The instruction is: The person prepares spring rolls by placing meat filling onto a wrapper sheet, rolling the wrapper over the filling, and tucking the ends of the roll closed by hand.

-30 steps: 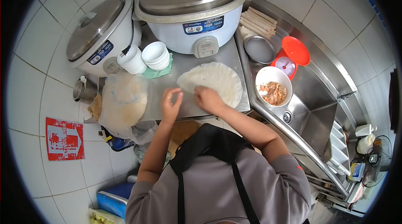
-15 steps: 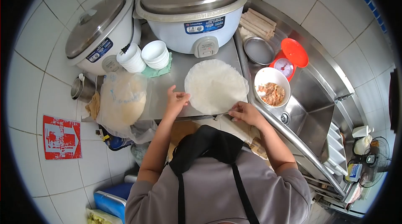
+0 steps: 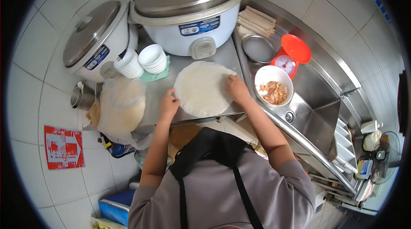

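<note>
A round, pale, thin wrapper sheet lies flat on the steel counter in front of me. At its left edge is my left hand, fingers bent and tips close together on the rim. My right hand is over the right side, its fingers curled at the upper right edge. Left of the sheet, a plastic bag covers more pale round sheets. To the right, a white bowl holds an orange-brown minced filling.
Two large rice cookers stand behind, with stacked white bowls on a green cloth. Rolled pale pieces, a round metal pan and a red scale sit right, near the sink and its raised steel edge.
My right hand has moved up along the sheet from its lower right edge to its upper right. The sheet has shifted slightly left. My left hand stays at its left edge; the view has shifted.
</note>
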`<action>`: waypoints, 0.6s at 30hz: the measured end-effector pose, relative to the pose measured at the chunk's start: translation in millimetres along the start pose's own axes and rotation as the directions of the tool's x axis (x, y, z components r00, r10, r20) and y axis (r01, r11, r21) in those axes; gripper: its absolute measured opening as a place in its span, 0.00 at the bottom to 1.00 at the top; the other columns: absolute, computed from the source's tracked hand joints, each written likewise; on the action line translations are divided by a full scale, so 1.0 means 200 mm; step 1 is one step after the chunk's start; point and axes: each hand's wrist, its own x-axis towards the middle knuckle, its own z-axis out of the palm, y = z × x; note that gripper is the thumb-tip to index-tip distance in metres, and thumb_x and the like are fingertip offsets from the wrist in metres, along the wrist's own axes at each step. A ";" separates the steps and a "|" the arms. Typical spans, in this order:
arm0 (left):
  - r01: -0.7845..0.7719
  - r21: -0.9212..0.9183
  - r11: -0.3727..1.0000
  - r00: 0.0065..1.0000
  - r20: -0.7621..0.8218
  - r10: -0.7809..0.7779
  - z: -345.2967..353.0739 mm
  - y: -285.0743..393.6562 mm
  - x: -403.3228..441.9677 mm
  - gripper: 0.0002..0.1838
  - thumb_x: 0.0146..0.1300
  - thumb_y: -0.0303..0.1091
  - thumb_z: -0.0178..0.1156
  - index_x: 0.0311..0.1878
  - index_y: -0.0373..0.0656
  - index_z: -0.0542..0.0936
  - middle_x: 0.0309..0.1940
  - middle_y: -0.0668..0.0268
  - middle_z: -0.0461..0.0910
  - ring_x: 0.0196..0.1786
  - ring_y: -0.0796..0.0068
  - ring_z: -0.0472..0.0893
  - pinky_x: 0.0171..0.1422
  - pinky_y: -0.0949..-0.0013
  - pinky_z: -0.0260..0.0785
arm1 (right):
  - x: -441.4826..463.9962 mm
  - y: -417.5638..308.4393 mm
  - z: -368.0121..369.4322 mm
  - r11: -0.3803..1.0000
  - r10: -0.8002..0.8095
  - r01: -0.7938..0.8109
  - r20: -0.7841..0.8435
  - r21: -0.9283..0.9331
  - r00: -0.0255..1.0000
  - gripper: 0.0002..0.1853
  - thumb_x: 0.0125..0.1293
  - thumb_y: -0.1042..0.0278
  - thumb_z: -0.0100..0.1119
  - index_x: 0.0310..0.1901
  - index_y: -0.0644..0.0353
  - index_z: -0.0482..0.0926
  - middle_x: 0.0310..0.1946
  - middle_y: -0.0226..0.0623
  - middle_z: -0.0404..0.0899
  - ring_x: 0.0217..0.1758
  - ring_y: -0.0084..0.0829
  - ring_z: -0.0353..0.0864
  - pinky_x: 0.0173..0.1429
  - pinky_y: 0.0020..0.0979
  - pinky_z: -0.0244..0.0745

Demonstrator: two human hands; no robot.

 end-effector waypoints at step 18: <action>0.477 -0.482 0.735 0.558 0.812 0.170 0.83 0.89 0.01 0.27 0.66 0.30 0.53 0.64 0.31 0.58 0.48 0.50 0.77 0.47 0.66 0.80 0.51 0.67 0.75 | -0.18 0.89 -0.28 0.810 0.583 -0.496 0.337 -0.312 0.739 0.13 0.51 0.68 0.58 0.35 0.66 0.83 0.40 0.52 0.81 0.46 0.45 0.81 0.51 0.41 0.75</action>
